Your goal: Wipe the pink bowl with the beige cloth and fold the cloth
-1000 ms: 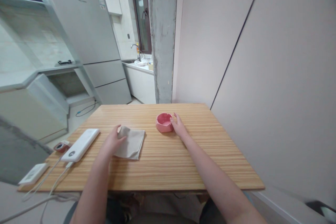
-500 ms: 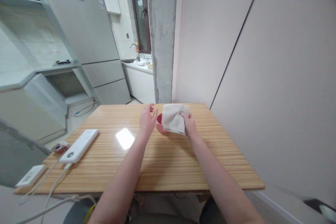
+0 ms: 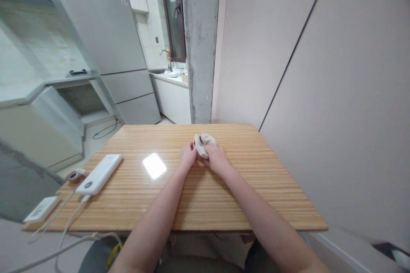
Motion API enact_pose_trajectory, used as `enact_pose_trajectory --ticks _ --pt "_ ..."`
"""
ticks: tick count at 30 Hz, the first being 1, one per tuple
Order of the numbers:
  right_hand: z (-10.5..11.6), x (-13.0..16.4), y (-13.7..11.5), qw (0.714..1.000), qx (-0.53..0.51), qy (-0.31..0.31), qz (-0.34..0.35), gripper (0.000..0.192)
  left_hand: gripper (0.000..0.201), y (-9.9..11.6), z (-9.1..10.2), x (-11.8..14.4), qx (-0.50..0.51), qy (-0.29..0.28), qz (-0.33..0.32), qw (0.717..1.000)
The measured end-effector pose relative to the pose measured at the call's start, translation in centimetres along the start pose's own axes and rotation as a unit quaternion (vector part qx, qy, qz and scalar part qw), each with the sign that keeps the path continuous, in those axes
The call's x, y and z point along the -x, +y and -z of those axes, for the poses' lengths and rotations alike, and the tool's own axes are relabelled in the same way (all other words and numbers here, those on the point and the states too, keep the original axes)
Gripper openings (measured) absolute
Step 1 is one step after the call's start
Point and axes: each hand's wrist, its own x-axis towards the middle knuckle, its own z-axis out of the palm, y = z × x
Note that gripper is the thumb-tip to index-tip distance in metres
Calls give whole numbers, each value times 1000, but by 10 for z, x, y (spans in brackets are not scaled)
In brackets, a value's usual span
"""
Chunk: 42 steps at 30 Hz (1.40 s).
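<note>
A folded off-white cloth (image 3: 200, 148) is bunched up near the middle of the table, pushed into a small pink bowl. My right hand (image 3: 218, 158) is closed on the cloth and presses it down into the bowl. My left hand (image 3: 188, 155) has its fingers curled against the bowl's left side, holding it. Only a sliver of the bowl (image 3: 200, 158) shows; the hands and cloth hide the rest.
On the wooden table's (image 3: 134, 209) left side lie a white power bank (image 3: 101, 174) with cables, a small red-brown device (image 3: 75, 176) and a white box-like item (image 3: 42, 209). A wall (image 3: 288, 106) runs along the right. A fridge (image 3: 96, 30) stands beyond.
My left hand has come in from the left and closed on the bowl. The cloth, flat before in my right hand, has moved down and is bunched into the bowl.
</note>
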Motion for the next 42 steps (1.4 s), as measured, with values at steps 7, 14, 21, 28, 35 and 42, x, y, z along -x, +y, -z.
enact_pose_trajectory --ticks 7,14,21,28,35,42 --pt "-3 2 5 997 27 8 -74 24 35 10 -9 8 145 61 -108 982" --pt "-17 2 6 992 -37 95 -73 26 49 26 -35 23 448 -19 71 891" --pt "-17 -7 23 994 -78 61 46 34 38 24 -3 17 186 60 18 980" --pt "-20 -5 18 999 23 36 22 24 42 30 15 20 102 39 -29 994" --pt "-23 -5 19 985 -122 117 46 32 70 33 -8 30 225 71 -95 967" --pt "-14 -5 11 993 -31 26 109 26 51 28 39 23 13 20 -120 992"
